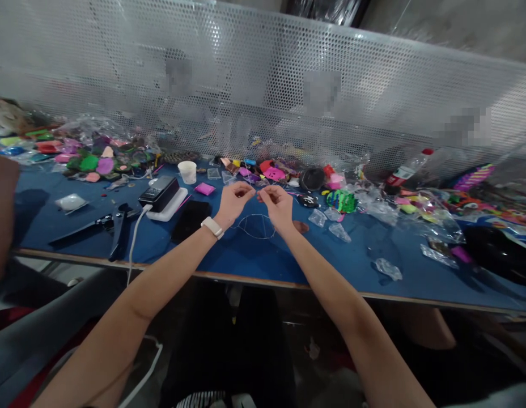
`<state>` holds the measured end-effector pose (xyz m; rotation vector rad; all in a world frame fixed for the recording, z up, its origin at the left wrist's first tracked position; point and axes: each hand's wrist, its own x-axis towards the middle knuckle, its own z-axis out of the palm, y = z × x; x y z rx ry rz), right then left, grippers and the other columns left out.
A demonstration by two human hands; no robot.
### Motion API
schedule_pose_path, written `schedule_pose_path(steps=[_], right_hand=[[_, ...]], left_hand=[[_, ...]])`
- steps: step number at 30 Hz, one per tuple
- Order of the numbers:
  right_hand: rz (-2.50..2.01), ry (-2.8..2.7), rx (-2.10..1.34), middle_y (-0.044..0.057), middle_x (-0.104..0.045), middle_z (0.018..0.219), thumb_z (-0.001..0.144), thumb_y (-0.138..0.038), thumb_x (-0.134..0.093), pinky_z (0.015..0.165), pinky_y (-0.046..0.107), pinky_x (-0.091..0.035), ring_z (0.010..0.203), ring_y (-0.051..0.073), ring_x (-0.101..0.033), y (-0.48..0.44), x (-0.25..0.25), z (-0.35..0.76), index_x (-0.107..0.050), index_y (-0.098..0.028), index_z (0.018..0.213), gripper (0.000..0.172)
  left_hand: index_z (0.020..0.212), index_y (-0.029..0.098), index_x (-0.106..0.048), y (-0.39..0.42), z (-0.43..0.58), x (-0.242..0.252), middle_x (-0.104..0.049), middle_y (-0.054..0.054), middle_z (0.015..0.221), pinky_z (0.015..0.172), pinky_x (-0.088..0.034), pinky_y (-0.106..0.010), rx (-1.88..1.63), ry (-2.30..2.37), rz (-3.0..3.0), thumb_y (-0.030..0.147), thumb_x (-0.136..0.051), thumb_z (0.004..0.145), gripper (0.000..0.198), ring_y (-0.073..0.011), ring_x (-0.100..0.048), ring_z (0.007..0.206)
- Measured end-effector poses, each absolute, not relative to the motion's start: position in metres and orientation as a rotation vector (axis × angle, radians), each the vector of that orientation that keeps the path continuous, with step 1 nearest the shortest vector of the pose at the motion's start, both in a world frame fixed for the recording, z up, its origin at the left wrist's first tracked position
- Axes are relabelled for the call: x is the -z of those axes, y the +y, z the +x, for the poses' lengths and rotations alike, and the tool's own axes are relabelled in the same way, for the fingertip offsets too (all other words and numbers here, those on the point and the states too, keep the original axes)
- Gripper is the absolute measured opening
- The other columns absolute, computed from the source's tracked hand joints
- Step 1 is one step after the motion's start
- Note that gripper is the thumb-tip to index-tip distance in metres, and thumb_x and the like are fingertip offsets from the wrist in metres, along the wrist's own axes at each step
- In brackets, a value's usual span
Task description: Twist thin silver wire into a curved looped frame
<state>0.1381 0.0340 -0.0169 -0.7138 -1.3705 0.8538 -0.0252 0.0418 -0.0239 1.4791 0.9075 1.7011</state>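
Observation:
My left hand (234, 203), with a pale band on the wrist, is closed in a pinch in front of me over the blue table. Almost touching it, my right hand (279, 207) pinches in the same way. A thin pale strand (257, 237), like wire or cord, curves in a loop just below the hands. Its ends seem to run up to my fingertips, though the exact grip is too small to make out. Left of my left wrist lies a black phone (192, 220). A brown round piece (301, 226) shows beside my right wrist.
Left stand a black charger (158, 192) with a white cable, pliers-like black cutters (118, 224) and a white cup (187, 171). Coloured clay pieces (97, 164) line the perforated metal screen (246, 73). Clear plastic bits (339, 232) and a bottle (410, 170) are right. People sit on both sides.

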Motion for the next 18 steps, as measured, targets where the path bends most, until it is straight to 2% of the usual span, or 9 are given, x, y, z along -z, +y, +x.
schedule_pose_path(steps=[4, 9, 15, 18], right_hand=[[-0.786, -1.463, -0.830, 0.002, -0.079, 0.083, 0.082, -0.060, -0.088, 0.079, 0.041, -0.063, 0.077, 0.023, -0.073, 0.035, 0.012, 0.145, -0.080, -0.027, 0.094, 0.036], [-0.804, -1.354, -0.997, 0.001, -0.078, 0.082, 0.075, -0.065, -0.091, 0.075, 0.037, -0.062, 0.077, 0.021, -0.073, 0.039, 0.013, 0.144, -0.076, -0.026, 0.091, 0.045], [-0.815, -1.275, -1.309, 0.002, -0.081, 0.095, 0.070, -0.067, -0.094, 0.070, 0.033, -0.062, 0.083, 0.021, -0.077, 0.035, 0.015, 0.138, -0.067, -0.025, 0.085, 0.052], [-0.796, -1.228, -1.364, 0.003, -0.081, 0.096, 0.066, -0.067, -0.096, 0.070, 0.032, -0.062, 0.083, 0.021, -0.077, 0.034, 0.018, 0.135, -0.068, -0.025, 0.088, 0.055]], left_hand=[[0.085, 0.020, -0.079, 0.040, -0.030, 0.020, -0.078, -0.005, 0.084, 0.073, -0.055, -0.034, -1.646, 0.943, 1.722, 0.029, -0.082, 0.086, 0.009, -0.0179, -0.068, 0.074], [0.086, 0.020, -0.078, 0.039, -0.030, 0.018, -0.078, -0.005, 0.086, 0.075, -0.056, -0.033, -1.663, 0.953, 1.656, 0.035, -0.085, 0.085, 0.016, -0.0174, -0.068, 0.076], [0.090, 0.021, -0.072, 0.046, -0.025, 0.028, -0.069, 0.000, 0.076, 0.063, -0.048, -0.028, -1.760, 0.901, 1.220, 0.041, -0.089, 0.082, 0.028, -0.0119, -0.057, 0.065], [0.091, 0.022, -0.070, 0.048, -0.025, 0.030, -0.067, 0.000, 0.074, 0.060, -0.046, -0.027, -1.729, 0.895, 1.179, 0.046, -0.088, 0.082, 0.031, -0.0112, -0.055, 0.063]])
